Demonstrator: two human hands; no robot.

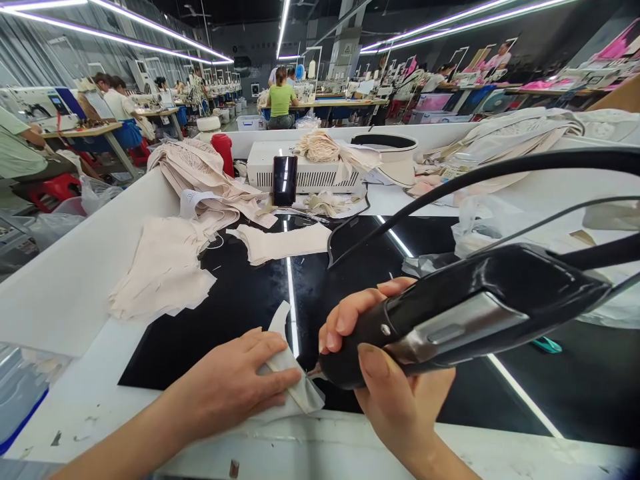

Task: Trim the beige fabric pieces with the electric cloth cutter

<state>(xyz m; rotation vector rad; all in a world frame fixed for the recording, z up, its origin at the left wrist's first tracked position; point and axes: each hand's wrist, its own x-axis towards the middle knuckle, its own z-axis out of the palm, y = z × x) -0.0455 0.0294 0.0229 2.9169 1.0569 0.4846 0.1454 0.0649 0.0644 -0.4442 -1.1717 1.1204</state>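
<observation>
One full right grip [400, 400], one flat left grip [245, 373]: I am working a pale fabric piece [307, 395].
My right is wrapping tightly around a black handheld tool [465, 313]; my left, unclosed, is pressing the fabric onto the counter [175, 353], beside the tool's tip. This piece seems unfinished; beyond, cream pieces [160, 273] are lying loose, done or waiting, I cannot tell.

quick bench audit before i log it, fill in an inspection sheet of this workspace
Surface: glossy black panel on a white table, showing light reflections
Job's things: curved pale fabric piece; shiny black handheld tool, silver-sided
Clutter: cream fabric stack, upright black phone, small turquoise object
Hands: left hand lies on the fabric piece; right hand grips the tool, tip close to the fabric
Cables: thick black cable arches above the panel; another at the tool's rear
Surroundings: people among white sewing machines
</observation>
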